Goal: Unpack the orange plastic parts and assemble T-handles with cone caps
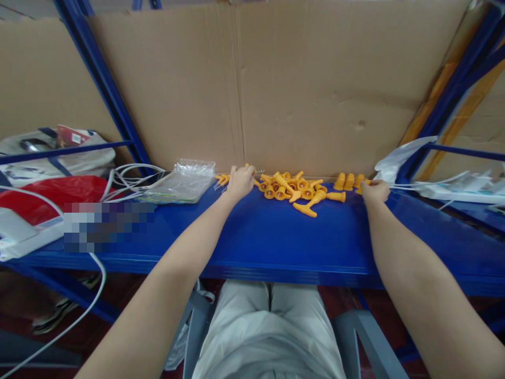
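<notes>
My left hand (241, 181) is at the back of the blue shelf, its fingers closed. A bit of yellow shows at its fingertips, but what it holds is hidden. Beside it lie small yellow pieces (223, 179) and thin metal bits. To its right is a pile of yellow T-shaped plastic handles (281, 181), some with round hollow ends facing me. One T-shaped handle (305, 209) lies in front of the pile. My right hand (375, 191) pinches a yellow plastic piece (367, 182) at the right end of a row of upright yellow cups (349, 182).
Cardboard (295, 89) walls off the back. Left are a clear plastic packet (181, 181), white cables (134, 171), a red bag (59, 192) and a power strip (35, 239). A white plastic bag (394, 160) hangs by the right blue post (437, 100).
</notes>
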`<state>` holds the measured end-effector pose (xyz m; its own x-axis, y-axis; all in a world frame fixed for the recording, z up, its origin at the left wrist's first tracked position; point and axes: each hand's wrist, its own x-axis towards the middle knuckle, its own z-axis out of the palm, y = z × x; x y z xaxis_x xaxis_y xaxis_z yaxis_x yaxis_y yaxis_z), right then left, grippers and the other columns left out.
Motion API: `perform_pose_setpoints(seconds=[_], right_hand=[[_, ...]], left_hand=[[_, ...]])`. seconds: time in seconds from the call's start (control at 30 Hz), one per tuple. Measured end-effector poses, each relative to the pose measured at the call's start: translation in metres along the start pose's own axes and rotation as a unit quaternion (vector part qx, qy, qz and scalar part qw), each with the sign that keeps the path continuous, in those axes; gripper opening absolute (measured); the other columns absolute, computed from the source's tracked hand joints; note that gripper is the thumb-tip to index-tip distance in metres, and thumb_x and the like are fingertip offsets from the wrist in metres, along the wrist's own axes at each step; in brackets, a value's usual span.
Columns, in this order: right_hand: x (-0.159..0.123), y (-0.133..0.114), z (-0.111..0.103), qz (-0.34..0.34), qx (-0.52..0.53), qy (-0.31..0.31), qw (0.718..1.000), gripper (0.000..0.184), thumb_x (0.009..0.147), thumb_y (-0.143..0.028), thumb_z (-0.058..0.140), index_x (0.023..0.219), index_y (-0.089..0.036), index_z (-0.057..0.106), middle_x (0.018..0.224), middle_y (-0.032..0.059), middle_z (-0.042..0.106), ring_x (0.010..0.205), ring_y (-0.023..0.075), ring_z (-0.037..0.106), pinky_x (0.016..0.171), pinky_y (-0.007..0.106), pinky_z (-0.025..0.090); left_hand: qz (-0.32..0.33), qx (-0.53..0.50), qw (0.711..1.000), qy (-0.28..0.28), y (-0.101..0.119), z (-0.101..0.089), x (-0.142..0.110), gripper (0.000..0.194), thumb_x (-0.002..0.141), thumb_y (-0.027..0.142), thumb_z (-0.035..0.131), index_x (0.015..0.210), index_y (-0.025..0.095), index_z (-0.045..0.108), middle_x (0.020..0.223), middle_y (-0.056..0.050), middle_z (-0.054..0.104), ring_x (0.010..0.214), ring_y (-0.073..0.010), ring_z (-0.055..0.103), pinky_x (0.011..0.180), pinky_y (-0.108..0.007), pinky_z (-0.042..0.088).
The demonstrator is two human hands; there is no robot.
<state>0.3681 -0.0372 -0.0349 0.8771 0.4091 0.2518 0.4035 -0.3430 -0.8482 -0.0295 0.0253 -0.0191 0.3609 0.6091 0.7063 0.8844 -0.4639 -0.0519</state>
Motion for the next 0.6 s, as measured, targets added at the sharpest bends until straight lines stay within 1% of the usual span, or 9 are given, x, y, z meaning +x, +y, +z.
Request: perform_pose_setpoints(seconds=[0.07,0.13,0.27,0.4,0.5,0.6], right_hand=[[0.002,0.003,0.002,-0.004,-0.006,-0.014,1.0,0.01,0.08,-0.021,0.069,0.089,-0.026,0.067,0.095,0.0091,0.069,0.108,0.0284,0.066,0.093,0.039,0.05],[0.005,0.006,0.004,-0.014,-0.007,-0.022,1.0,0.013,0.081,-0.02,0.067,0.093,-0.024,0.07,0.094,0.0097,0.069,0.105,0.0268,0.066,0.088,0.036,0.051],[0.013,0.014,0.011,-0.032,-0.006,-0.033,0.999,0.02,0.081,-0.019,0.062,0.097,-0.023,0.072,0.088,0.0085,0.069,0.097,0.0254,0.067,0.078,0.034,0.052],[0.019,0.019,0.017,-0.042,-0.01,-0.041,0.998,0.023,0.076,-0.013,0.064,0.097,-0.016,0.072,0.095,0.014,0.072,0.098,0.0285,0.068,0.083,0.035,0.052],[0.021,0.019,0.018,-0.06,-0.035,-0.048,0.996,0.023,0.074,-0.012,0.064,0.095,-0.016,0.073,0.099,0.016,0.073,0.104,0.032,0.068,0.087,0.039,0.054],[0.02,0.017,0.017,-0.078,-0.091,-0.08,0.99,0.017,0.075,-0.013,0.063,0.088,-0.018,0.074,0.097,0.0159,0.074,0.108,0.0334,0.069,0.09,0.041,0.055]], left_hand=[[-0.018,0.017,1.0,-0.018,-0.003,0.002,0.0,0.026,0.089,0.013,0.042,0.104,0.016,0.062,0.09,-0.015,0.075,0.09,-0.0318,0.07,0.091,-0.049,0.043],[-0.026,0.035,0.999,-0.027,-0.005,0.004,0.0,0.026,0.09,0.013,0.043,0.107,0.016,0.062,0.084,-0.013,0.075,0.085,-0.0301,0.072,0.088,-0.045,0.044],[-0.04,0.059,0.997,-0.042,-0.008,0.006,-0.001,0.026,0.09,0.014,0.043,0.109,0.015,0.061,0.085,-0.015,0.077,0.087,-0.0301,0.073,0.086,-0.041,0.045],[-0.06,0.062,0.994,-0.072,-0.011,0.007,-0.002,0.031,0.092,0.016,0.041,0.116,0.015,0.06,0.091,-0.017,0.078,0.094,-0.0321,0.074,0.086,-0.041,0.045],[-0.058,0.057,0.993,-0.084,-0.014,0.01,-0.004,0.033,0.094,0.018,0.04,0.121,0.016,0.059,0.094,-0.017,0.078,0.096,-0.0314,0.074,0.087,-0.041,0.046],[-0.055,0.046,0.992,-0.1,-0.018,0.015,-0.006,0.035,0.096,0.023,0.042,0.127,0.017,0.055,0.101,-0.016,0.078,0.098,-0.0315,0.074,0.09,-0.043,0.047]])
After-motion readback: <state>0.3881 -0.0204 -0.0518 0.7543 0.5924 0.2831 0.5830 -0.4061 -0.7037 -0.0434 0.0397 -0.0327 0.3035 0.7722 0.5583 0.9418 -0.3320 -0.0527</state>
